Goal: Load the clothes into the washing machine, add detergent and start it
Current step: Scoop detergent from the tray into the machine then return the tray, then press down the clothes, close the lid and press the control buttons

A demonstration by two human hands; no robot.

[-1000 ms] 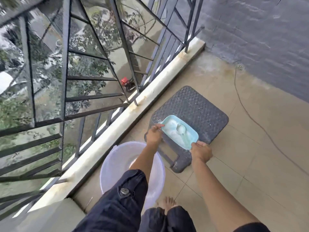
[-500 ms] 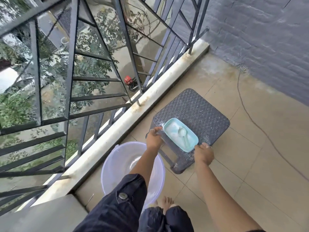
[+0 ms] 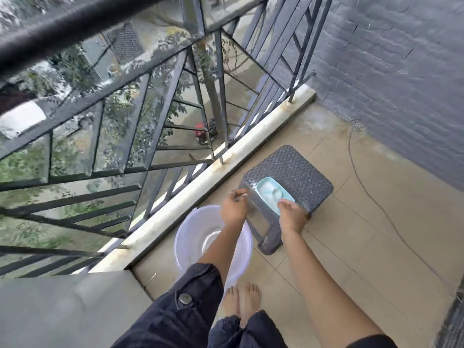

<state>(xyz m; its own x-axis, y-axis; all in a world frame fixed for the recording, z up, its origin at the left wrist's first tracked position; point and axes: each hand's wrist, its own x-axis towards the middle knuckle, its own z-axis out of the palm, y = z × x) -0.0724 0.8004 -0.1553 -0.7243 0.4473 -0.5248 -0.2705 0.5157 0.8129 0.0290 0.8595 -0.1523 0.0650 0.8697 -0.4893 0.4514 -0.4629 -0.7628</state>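
left hand [image 3: 234,205] has come off the detergent tub [image 3: 268,202], curled, hold unclear; right hand [image 3: 292,216] grips its corner.

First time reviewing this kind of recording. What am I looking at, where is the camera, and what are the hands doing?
There is no machine: a person wears one camera on the head, looking down at both bare hands. A teal tub of white powder, a spoon in it, sits on a grey stool. The right hand holds the tub's near end. The left hand is curled beside the tub; whether it pinches anything is unclear. A white basin stands on the floor by the railing.
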